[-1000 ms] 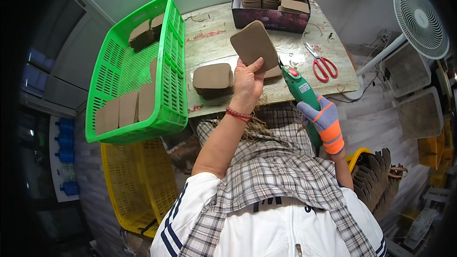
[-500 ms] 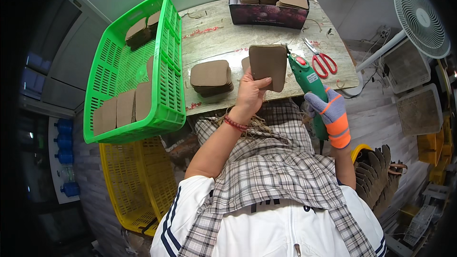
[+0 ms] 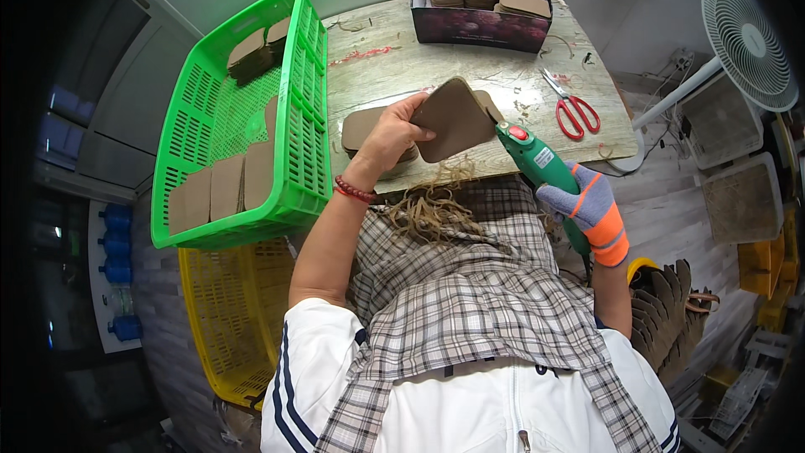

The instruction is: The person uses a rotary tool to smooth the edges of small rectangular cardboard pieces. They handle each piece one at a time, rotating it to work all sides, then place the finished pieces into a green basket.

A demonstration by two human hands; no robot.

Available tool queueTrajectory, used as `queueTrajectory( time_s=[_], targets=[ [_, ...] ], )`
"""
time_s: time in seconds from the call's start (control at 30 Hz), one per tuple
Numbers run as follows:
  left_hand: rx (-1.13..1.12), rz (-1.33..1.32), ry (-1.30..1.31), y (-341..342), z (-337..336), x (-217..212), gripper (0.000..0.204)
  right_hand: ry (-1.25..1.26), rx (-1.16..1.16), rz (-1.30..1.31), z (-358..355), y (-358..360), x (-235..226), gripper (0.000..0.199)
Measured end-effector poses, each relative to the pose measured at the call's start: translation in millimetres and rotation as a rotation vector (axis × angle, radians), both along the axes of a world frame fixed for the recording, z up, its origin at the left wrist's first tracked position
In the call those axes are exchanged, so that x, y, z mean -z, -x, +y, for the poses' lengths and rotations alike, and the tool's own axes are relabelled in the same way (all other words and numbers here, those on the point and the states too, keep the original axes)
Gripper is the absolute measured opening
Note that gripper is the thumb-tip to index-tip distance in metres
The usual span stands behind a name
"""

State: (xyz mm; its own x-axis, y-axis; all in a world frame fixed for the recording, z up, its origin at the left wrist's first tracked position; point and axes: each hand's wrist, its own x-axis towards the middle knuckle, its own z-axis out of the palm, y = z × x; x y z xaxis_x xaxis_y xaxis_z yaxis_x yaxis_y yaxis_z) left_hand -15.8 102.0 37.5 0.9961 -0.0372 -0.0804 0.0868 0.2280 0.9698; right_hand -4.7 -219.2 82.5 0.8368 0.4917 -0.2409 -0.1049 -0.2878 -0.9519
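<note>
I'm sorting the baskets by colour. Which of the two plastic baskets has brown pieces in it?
The green basket, resting on the table's left end, holds brown pieces. The yellow basket, lower down beneath it, shows none.

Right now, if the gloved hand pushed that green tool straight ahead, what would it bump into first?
Most likely the brown piece held by the left hand. The right hand points the green tool up-left, its tip already at that piece's edge; exact depth is unclear.
</note>
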Motion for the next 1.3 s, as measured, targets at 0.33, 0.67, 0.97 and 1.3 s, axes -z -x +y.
queueTrajectory(
  time_s=[0.33,0.67,0.97,1.3],
  targets=[
    [0.187,0.102,-0.165,13.8,-11.8,5.1,0.051,0.013,0.003,-0.074,13.9,2.1,0.7,0.038],
    [-0.194,-0.032,-0.273,16.0,14.8,-8.9,0.028,-0.034,-0.058,0.017,13.4,-2.3,7.6,0.031],
    [-0.195,-0.028,-0.025,15.1,30.9,-10.6,0.019,-0.034,-0.110,0.115,19.8,0.2,2.3,0.030],
    [-0.053,0.020,-0.121,14.5,25.8,-19.1,0.020,0.006,-0.182,0.106,21.4,1.3,4.1,0.028]
  ],
)
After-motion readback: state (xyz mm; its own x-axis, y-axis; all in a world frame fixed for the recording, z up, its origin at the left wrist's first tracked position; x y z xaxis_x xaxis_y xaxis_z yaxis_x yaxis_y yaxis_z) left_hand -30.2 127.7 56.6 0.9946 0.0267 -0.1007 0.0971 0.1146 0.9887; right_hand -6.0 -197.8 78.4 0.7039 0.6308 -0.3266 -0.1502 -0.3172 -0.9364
